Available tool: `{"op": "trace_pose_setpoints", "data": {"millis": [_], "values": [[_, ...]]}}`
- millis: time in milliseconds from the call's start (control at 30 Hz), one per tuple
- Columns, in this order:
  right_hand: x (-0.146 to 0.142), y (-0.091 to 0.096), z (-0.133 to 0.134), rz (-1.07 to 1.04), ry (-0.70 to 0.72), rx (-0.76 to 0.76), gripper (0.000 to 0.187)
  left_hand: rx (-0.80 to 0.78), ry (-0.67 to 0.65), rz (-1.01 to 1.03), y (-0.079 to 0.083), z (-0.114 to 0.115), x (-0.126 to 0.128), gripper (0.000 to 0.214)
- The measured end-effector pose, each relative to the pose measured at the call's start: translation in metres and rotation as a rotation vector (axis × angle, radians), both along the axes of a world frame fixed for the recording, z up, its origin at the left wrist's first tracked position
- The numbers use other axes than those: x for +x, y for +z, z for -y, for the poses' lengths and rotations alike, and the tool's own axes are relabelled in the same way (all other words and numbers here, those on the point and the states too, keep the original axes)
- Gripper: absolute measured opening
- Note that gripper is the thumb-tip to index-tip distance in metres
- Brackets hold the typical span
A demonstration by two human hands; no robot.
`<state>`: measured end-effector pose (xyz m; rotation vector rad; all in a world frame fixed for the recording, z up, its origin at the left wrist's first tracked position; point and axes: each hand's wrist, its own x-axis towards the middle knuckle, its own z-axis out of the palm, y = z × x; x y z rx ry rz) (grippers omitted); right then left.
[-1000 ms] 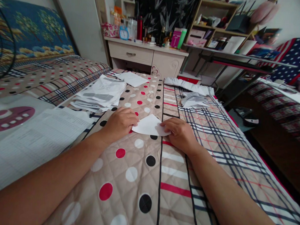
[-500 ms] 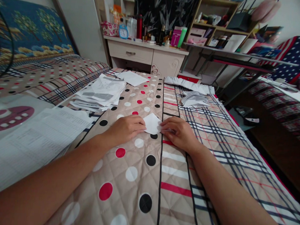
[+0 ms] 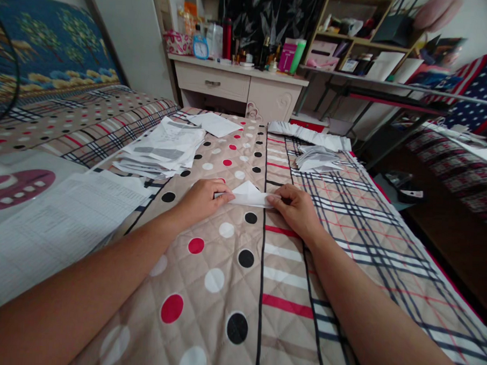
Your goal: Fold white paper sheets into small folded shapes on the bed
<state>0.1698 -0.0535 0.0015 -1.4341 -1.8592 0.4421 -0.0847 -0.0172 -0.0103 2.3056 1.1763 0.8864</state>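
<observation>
Paper (image 3: 249, 199) between left hand (image 3: 203, 200) and right hand (image 3: 295, 208), pinched at both ends.

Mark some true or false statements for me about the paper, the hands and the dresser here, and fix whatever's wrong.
1. The left hand and the right hand grip the same folded paper. True.
2. The right hand lies flat with nothing in it. False: it pinches one end of the folded paper.
3. A blue alarm clock stands on the dresser. True.
4. A pointed part of the folded paper shows beyond its strip-like near edge. True.
5. The dresser is nearer the camera than the folded paper. False: the dresser stands farther off, beyond the bedspread.
</observation>
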Motion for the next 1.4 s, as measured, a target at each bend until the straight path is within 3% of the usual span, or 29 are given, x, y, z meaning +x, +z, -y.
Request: {"op": "trace_pose_setpoints", "data": {"millis": [333, 467, 600, 733, 933, 1200, 1400], "values": [[0.003, -0.001, 0.002, -0.043, -0.117, -0.068, 0.018, -0.055, 0.036, -0.044, 0.0, -0.005, 0.0, 0.022], [0.011, -0.001, 0.0, -0.067, 0.02, -0.089, 0.017, -0.062, 0.017, -0.026, -0.001, -0.005, -0.002, 0.022], [0.016, 0.0, 0.0, 0.057, 0.115, -0.071, 0.015, -0.078, -0.011, -0.01, -0.003, -0.003, -0.002, 0.02], [0.016, 0.007, 0.002, 0.167, 0.07, -0.113, 0.018, -0.072, -0.005, -0.033, -0.002, -0.002, -0.002, 0.019], [0.011, 0.014, 0.003, 0.107, -0.028, -0.287, 0.03, -0.073, 0.014, -0.079, 0.004, -0.003, -0.003, 0.023], [-0.006, 0.011, 0.004, 0.256, -0.231, -0.209, 0.031, -0.063, 0.142, -0.132, 0.004, -0.004, 0.002, 0.029], [-0.008, 0.013, 0.003, 0.308, -0.254, -0.234, 0.03, -0.085, 0.074, -0.128, 0.006, -0.009, -0.001, 0.035]]}}
